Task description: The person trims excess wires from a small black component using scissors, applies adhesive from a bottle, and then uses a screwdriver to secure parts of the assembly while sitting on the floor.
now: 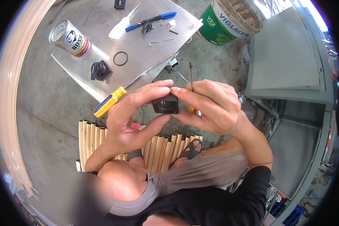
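A small black plastic housing (165,104), box-shaped with a glossy face, is held between both hands above my lap. My left hand (130,109) pinches its left side, fingers over the top and thumb below. From the right, my right hand (211,105) grips the same housing with thumb and forefinger. A screwdriver (191,77) is also tucked in that hand: its thin dark shaft points away from me and a bit of yellow handle shows below the fingers. A second screwdriver with a yellow and blue handle (110,102) lies at the metal table's near edge.
On the metal table (139,71) are a drink can (69,37), a black rotary switch knob (100,70), a black ring (120,58), a white nozzle bottle (120,30), a blue marker (150,21) and several screws. A bucket (229,22) stands beyond; a grey metal cabinet (290,56) is at right.
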